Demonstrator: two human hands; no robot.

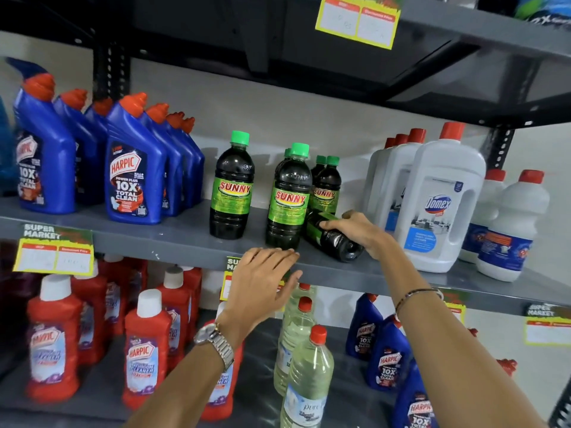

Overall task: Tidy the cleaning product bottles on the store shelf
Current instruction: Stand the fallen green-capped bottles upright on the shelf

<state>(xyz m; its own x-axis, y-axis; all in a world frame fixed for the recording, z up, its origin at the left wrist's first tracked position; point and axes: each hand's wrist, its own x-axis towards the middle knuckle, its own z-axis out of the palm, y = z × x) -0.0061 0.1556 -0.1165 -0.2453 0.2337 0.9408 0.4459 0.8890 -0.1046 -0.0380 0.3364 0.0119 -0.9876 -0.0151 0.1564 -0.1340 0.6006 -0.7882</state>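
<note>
While sideways, gripped bottle [335,237] (Sunny)

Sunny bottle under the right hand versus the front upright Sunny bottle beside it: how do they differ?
The fallen Sunny bottle lies on its side, base toward the camera; the front upright Sunny bottle stands. The right hand grips the fallen one; the upright one is untouched. Both hold dark liquid with green labels.

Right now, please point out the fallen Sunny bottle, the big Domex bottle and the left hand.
fallen Sunny bottle [335,239]: head view, dark body near its base.
big Domex bottle [438,204]: head view, front label.
left hand [262,278]: head view, back of hand.
</note>
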